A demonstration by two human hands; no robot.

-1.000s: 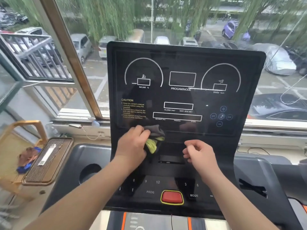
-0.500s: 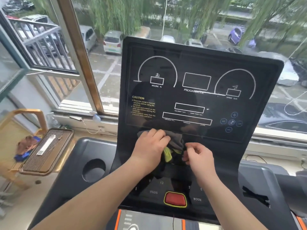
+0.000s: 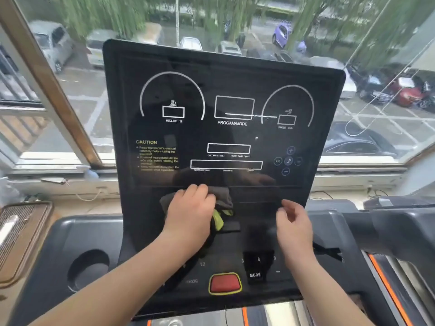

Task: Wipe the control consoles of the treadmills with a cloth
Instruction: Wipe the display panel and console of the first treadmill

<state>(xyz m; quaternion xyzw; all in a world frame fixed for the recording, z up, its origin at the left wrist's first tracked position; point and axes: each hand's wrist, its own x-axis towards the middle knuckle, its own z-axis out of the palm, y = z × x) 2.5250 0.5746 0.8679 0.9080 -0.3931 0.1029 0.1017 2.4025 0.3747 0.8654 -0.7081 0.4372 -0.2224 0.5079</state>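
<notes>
– Contents, lower centre-left?
– Left hand [image 3: 190,211], fingers curled over grey-and-yellow cloth [image 3: 224,199], pressing it to black console [image 3: 261,196] under the display [image 3: 228,132].
– Lower centre-right?
– Right hand [image 3: 294,223], fingers loosely curled, holding nothing, over the console.

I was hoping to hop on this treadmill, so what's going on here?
A person is wiping the treadmill's control console with a dark cloth that has a yellow-green patch. Their left hand grips the cloth and presses it low on the console. The right hand hovers beside it, fingers loosely curled, holding nothing. The red button further down is untouched.
</notes>
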